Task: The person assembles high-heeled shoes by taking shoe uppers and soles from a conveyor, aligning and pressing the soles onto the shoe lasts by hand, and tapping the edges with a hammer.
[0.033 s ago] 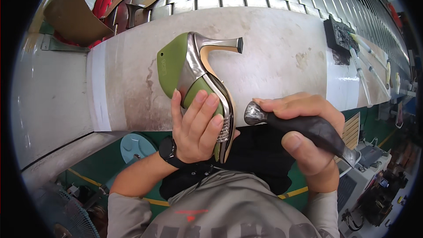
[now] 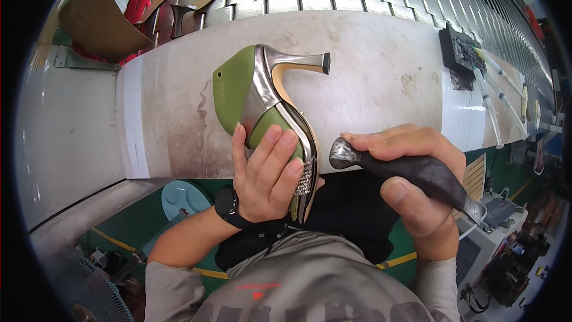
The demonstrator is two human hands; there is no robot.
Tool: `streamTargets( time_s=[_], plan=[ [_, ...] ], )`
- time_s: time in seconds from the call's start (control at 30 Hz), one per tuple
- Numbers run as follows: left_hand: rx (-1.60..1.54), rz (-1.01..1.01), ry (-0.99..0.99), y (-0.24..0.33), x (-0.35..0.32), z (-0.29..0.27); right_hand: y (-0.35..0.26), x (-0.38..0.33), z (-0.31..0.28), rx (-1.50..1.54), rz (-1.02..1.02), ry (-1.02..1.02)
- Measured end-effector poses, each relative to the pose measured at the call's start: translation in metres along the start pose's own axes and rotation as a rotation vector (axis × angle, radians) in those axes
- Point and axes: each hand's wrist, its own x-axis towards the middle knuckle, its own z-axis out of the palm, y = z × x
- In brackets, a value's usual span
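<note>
The left hand is clamped around the toe end of a metallic high-heeled shoe mounted on a green last, its heel pointing away over the near edge of the pale workbench. The right hand is closed on a dark-handled hammer, its rounded head just beside the shoe's sole edge. A glancing blow could dent the shiny upper or strike the left fingers, which lie close to the head. The beaded strip at the toe looks fragile, though it is hard to make out. Brushes lie near the bench's right end, well apart; cardboard sits at the far left corner.
</note>
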Motion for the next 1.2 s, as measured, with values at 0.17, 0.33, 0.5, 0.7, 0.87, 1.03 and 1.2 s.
streamTargets(
  time_s=[0.17,0.33,0.5,0.7,0.87,1.03,1.2],
  plan=[
    [-0.008,0.009,-0.023,0.0,-0.011,-0.001,0.027,0.0,0.008,0.22,0.163,0.029],
    [-0.088,-0.134,0.036,0.01,-0.004,0.002,0.062,-0.023,0.031,0.553,0.14,0.256],
    [-0.116,-0.177,-0.028,0.011,0.002,-0.004,0.062,-0.021,0.029,0.592,0.151,0.271],
    [-0.127,-0.164,-0.046,0.011,0.005,-0.008,0.036,0.005,0.001,0.366,0.184,0.085],
    [-0.115,-0.173,-0.041,0.01,0.005,-0.008,0.008,0.046,-0.015,-0.149,-0.012,-0.299],
    [-0.119,-0.165,-0.071,0.006,0.004,-0.013,0.001,0.041,-0.003,-0.238,-0.096,-0.295],
    [-0.123,-0.147,-0.067,0.006,0.004,-0.012,-0.004,0.025,0.009,-0.337,-0.157,-0.232]
  ],
)
